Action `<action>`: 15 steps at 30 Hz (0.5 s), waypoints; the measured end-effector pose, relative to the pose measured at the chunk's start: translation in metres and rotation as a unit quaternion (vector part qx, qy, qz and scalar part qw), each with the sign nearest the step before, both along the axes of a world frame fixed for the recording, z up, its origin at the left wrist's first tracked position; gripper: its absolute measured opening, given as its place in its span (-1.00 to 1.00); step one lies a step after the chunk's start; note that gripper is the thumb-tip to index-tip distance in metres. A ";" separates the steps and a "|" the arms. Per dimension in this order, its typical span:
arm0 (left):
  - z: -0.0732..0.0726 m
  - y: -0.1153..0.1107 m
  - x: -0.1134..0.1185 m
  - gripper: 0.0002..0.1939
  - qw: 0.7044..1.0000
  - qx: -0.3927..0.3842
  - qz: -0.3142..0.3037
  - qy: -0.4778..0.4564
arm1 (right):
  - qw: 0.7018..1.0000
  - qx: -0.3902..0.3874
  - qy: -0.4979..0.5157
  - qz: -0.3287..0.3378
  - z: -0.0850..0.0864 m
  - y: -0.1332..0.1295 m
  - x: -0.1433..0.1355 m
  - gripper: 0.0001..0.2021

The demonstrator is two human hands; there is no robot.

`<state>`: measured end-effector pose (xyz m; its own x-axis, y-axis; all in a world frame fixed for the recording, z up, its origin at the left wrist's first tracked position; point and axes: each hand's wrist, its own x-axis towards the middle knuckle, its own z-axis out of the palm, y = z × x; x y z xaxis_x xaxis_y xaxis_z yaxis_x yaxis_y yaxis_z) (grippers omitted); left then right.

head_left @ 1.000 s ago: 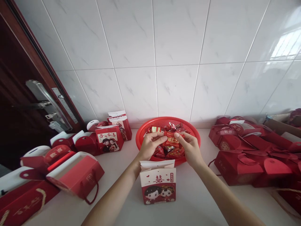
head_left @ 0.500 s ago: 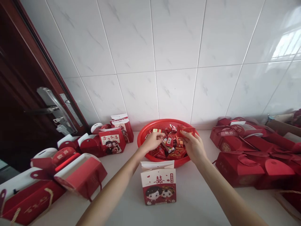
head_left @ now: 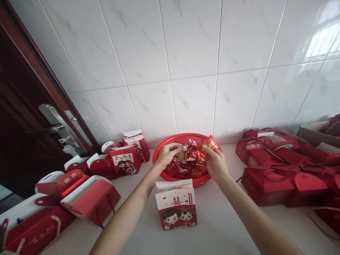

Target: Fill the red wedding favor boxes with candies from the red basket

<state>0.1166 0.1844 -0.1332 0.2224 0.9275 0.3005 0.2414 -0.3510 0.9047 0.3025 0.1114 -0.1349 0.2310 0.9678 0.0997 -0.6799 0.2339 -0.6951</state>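
A red plastic basket [head_left: 156,156] full of wrapped sweets [head_left: 195,171] stands against the tiled wall. Over its left side, my left hand [head_left: 168,155] pinches a small sweet in a clear and yellow wrapper [head_left: 182,154]. Above the basket's right side, my right hand [head_left: 216,163] grips a red packet with gold print [head_left: 210,144] between thumb and fingers. Nearer to me, between my forearms, a red and white gift box [head_left: 176,209] stands upright with its top flaps apart. Two cartoon figures decorate its front.
Several red gift boxes [head_left: 91,198] line the left side, beside a dark door with a metal handle [head_left: 57,124]. More closed red boxes [head_left: 268,186] crowd the right side. A brown carton [head_left: 309,136] lies at the far right.
My left hand has lifted the yellow-wrapped sweet into clear sight. The red packet in my right hand has tilted up. The view has shifted slightly.
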 end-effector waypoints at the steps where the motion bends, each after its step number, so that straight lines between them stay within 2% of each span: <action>1: 0.000 0.000 -0.001 -0.71 1.000 0.006 0.013 -0.009 | 1.000 -0.003 0.003 0.004 0.000 0.000 0.000 -0.73; 11: -0.007 0.004 -0.005 -0.81 0.994 0.044 0.104 0.008 | 1.000 -0.013 -0.019 0.001 0.001 0.000 -0.001 -0.75; 15: -0.007 0.007 -0.008 -0.70 0.985 0.073 0.150 0.044 | 1.000 -0.017 -0.012 -0.012 -0.001 0.000 -0.001 -0.74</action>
